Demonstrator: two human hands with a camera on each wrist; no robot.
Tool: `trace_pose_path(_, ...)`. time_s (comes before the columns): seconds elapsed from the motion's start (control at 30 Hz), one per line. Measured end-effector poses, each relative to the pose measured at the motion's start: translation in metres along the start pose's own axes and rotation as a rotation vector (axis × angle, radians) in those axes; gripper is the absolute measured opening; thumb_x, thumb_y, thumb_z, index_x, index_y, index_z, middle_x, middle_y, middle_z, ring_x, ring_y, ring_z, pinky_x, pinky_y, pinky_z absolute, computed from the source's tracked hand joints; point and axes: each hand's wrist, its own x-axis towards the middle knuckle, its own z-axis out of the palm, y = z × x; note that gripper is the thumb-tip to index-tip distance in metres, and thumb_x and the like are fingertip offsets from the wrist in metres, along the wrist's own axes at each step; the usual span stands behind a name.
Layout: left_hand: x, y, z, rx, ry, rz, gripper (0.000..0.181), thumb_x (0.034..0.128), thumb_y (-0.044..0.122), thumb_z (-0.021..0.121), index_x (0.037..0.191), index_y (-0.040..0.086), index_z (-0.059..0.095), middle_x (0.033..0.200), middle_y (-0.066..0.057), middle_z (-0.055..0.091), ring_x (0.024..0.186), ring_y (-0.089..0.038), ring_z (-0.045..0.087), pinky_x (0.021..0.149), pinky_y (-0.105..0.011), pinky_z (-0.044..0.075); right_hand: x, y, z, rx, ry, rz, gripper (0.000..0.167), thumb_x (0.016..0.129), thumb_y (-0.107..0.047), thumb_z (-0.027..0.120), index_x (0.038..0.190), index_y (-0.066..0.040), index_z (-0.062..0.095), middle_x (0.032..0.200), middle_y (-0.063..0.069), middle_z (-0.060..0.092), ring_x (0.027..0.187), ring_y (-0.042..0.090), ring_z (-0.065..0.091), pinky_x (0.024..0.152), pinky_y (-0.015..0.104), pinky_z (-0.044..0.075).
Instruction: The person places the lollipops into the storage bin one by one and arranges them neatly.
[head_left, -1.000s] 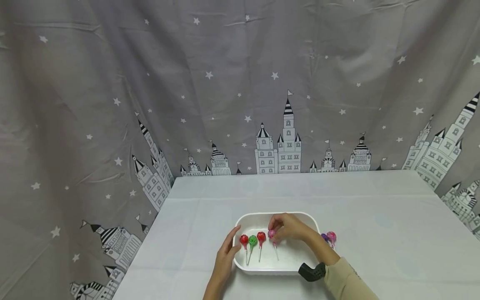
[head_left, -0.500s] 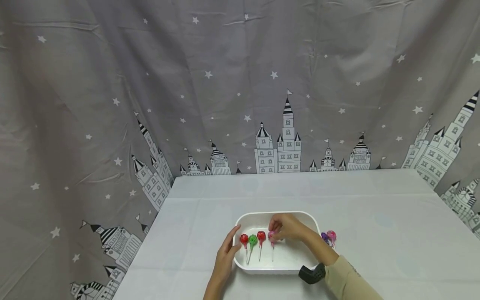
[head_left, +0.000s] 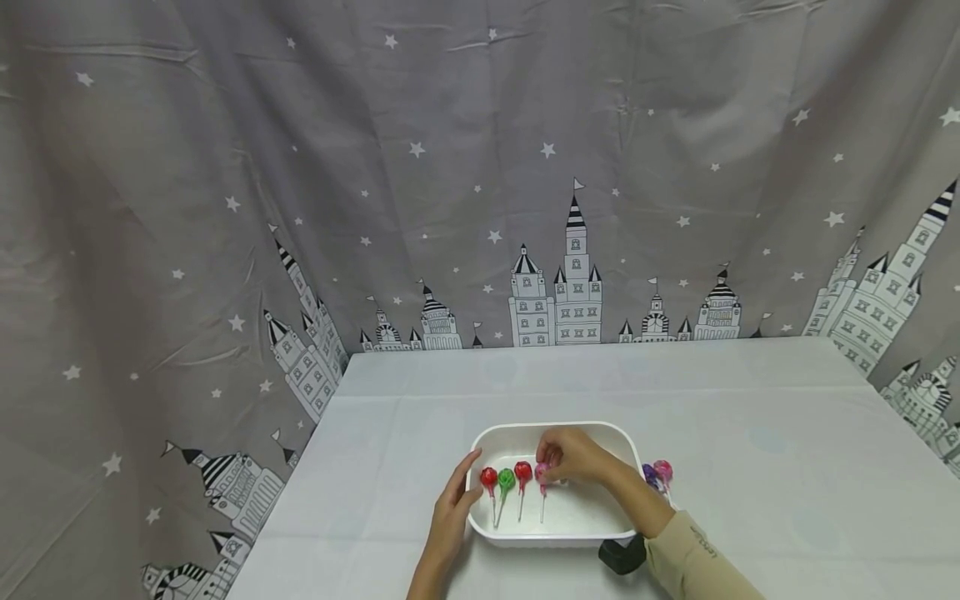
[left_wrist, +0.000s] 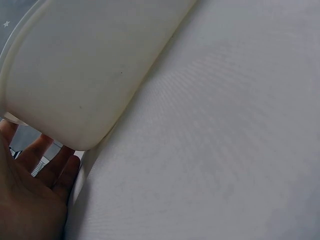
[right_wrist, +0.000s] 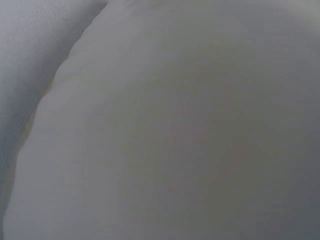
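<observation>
Starting on the left, we've got our left hand [head_left: 450,510] resting against the white tray's [head_left: 596,512] left end, fingers fairly straight. Inside, left to right, lie a red lollipop [head_left: 488,477], a green lollipop [head_left: 506,480] and another red lollipop [head_left: 522,472], sticks toward the near side. Next is a pink lollipop [head_left: 542,472], also in the tray, its head pinched in our right hand [head_left: 576,455]. Past the tray's right side, a purple lollipop [head_left: 650,476] and a second pink lollipop [head_left: 663,470] sit together on the white table [head_left: 772,475].
</observation>
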Motion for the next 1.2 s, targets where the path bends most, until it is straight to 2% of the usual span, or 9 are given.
trace_pose_path(0.07, 0.000, 0.000, 0.000, 0.005, -0.001, 0.006, 0.051, 0.0879, 0.008, 0.050, 0.136, 0.023, 0.046, 0.145, -0.004, 0.035, 0.135, -0.022, 0.025, 0.109, -0.036, 0.019, 0.000, 0.000, 0.000, 0.004, -0.003, 0.005, 0.023, 0.069, -0.005, 0.078, 0.083, -0.002, 0.061, 0.074, 0.003, 0.060, 0.064, 0.011, 0.054, 0.054, 0.023, 0.050)
trace_pose_path(0.3, 0.001, 0.000, 0.001, 0.010, 0.002, 0.007, 0.051, 0.0879, 0.007, 0.051, 0.135, 0.025, 0.047, 0.144, 0.000, 0.037, 0.135, -0.016, 0.026, 0.108, -0.026, 0.020, 0.001, 0.000, 0.000, 0.032, -0.005, 0.005, 0.024, 0.068, -0.006, 0.079, 0.084, -0.001, 0.061, 0.073, 0.004, 0.061, 0.064, 0.013, 0.055, 0.054, 0.023, 0.050)
trace_pose_path(0.53, 0.000, -0.001, 0.000, 0.005, -0.001, -0.007, 0.050, 0.0888, 0.009, 0.049, 0.136, 0.026, 0.046, 0.145, -0.004, 0.035, 0.136, -0.022, 0.024, 0.110, -0.039, 0.019, 0.003, 0.002, 0.003, 0.036, -0.005, -0.004, 0.022, 0.069, -0.004, 0.078, 0.083, -0.002, 0.061, 0.072, 0.003, 0.060, 0.063, 0.010, 0.055, 0.054, 0.023, 0.051)
trace_pose_path(0.93, 0.000, 0.000, 0.000, -0.019, -0.009, -0.015, 0.048, 0.0898, 0.009, 0.049, 0.135, 0.024, 0.047, 0.146, -0.005, 0.033, 0.136, -0.023, 0.022, 0.110, -0.039, 0.017, 0.004, 0.003, 0.003, 0.039, -0.010, -0.016, 0.022, 0.070, -0.005, 0.078, 0.084, -0.002, 0.061, 0.072, -0.001, 0.060, 0.065, 0.010, 0.056, 0.056, 0.023, 0.051)
trace_pose_path(1.0, -0.001, 0.002, 0.000, -0.014, -0.010, -0.009, 0.048, 0.0898, 0.009, 0.049, 0.136, 0.023, 0.046, 0.146, -0.007, 0.033, 0.136, -0.025, 0.022, 0.110, -0.040, 0.017, 0.004, 0.003, 0.003, 0.039, -0.012, -0.015, 0.022, 0.070, -0.005, 0.078, 0.084, -0.002, 0.061, 0.072, -0.001, 0.060, 0.065, 0.010, 0.056, 0.056, 0.023, 0.051)
trace_pose_path(1.2, -0.008, 0.030, 0.000, -0.010, -0.026, -0.028, 0.050, 0.0895, 0.002, 0.047, 0.138, 0.013, 0.043, 0.146, -0.012, 0.032, 0.136, -0.027, 0.022, 0.109, -0.040, 0.017, 0.006, 0.002, 0.004, 0.041, -0.012, -0.023, 0.022, 0.070, -0.005, 0.078, 0.084, -0.002, 0.061, 0.073, 0.001, 0.061, 0.064, 0.009, 0.056, 0.057, 0.022, 0.052)
